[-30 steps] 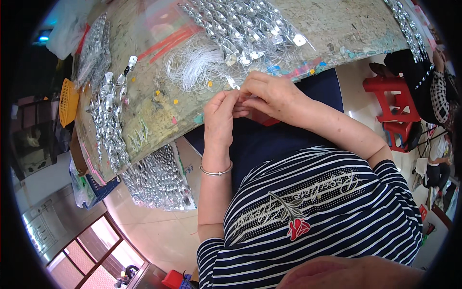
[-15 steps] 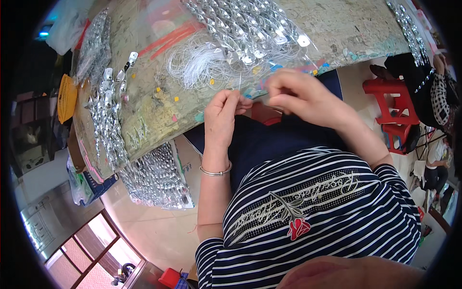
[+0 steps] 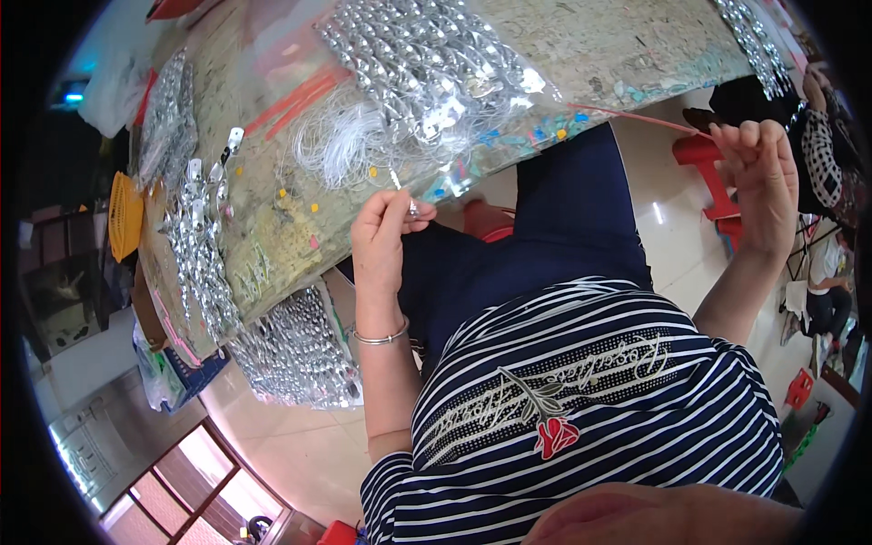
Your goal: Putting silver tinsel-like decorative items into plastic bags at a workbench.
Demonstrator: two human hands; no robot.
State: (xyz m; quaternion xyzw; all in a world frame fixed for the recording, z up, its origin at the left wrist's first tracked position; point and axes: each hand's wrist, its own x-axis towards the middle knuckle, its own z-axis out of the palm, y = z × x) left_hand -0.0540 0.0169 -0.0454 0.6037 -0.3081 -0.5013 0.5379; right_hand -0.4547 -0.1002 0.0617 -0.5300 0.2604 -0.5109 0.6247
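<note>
My left hand point(image 3: 380, 241) is closed near the table's front edge. It pinches a small shiny silver piece point(image 3: 413, 210), and a short white end pokes up above the thumb. The rest of the piece is hidden by the fingers. Far out to the right, my right hand point(image 3: 761, 186) is raised with fingers and thumb drawn together. A thin red string point(image 3: 627, 114) runs taut from the table edge to its fingertips. Just beyond my left hand lies a loose bundle of white thread point(image 3: 341, 145), beside a pile of twisted silver strips point(image 3: 436, 64).
More silver strips hang over the worn table point(image 3: 627, 45) at its left side point(image 3: 202, 241), with a heap point(image 3: 300, 350) below. A yellow basket point(image 3: 127, 216) stands at the far left. Red stools point(image 3: 704, 177) and other people point(image 3: 825, 173) are to the right.
My right hand has swung away from the left, out to the right, and the red string now stretches to it. My left hand has shifted slightly left and down, showing the silver piece.
</note>
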